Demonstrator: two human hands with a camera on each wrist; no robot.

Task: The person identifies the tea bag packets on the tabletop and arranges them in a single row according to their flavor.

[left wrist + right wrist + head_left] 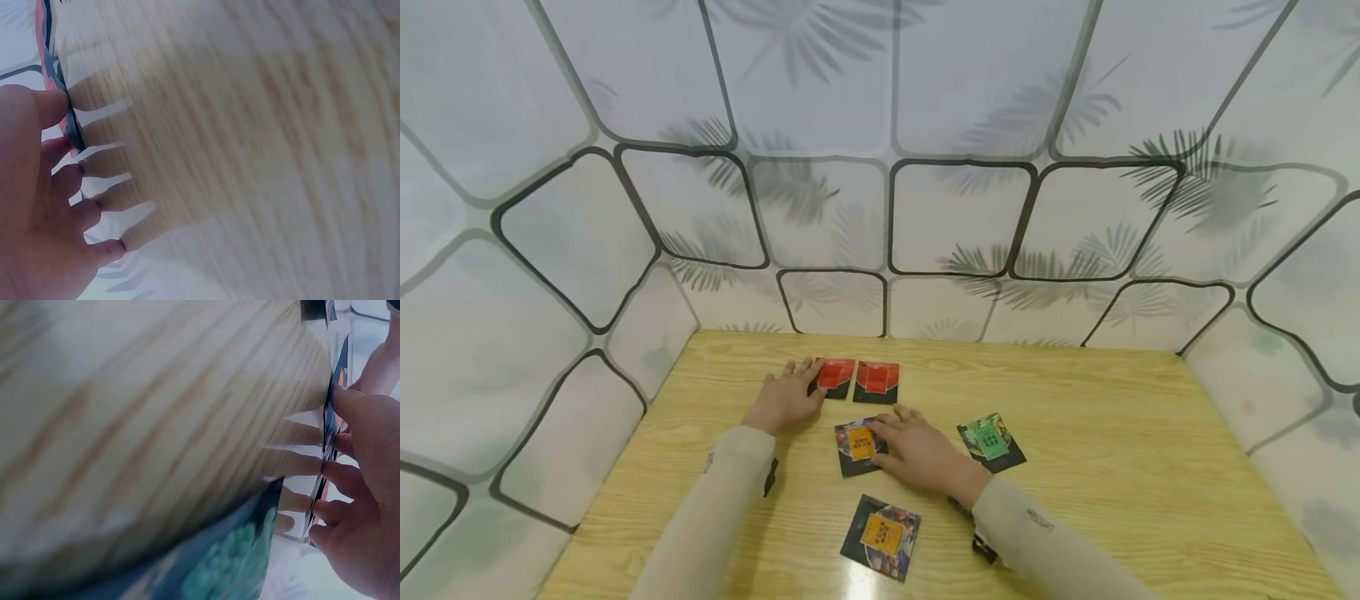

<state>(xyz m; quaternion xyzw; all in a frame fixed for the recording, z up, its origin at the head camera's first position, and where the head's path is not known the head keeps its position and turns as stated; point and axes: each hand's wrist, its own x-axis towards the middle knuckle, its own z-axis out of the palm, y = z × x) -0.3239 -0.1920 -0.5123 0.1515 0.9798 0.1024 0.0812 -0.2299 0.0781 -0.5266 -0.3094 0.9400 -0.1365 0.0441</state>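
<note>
My left hand (787,398) rests palm down at the left edge of a flat, square red-and-black packet (837,379), fingers spread and thumb and forefinger touching it. In the left wrist view, that packet's dark edge (72,125) shows beside the thumb. A second red-and-black packet (877,382) lies just right of the first. With fingers spread and thumb at its lower right, my right hand (920,450) touches a dark packet with an orange label (859,446); its right part is covered by the fingers.
A green-labelled packet (992,443) lies turned at an angle right of my right hand. Nearer me is another orange-labelled packet (882,537), also tilted. The wooden tabletop (1112,433) is bordered at the back and sides by patterned fabric walls (951,217).
</note>
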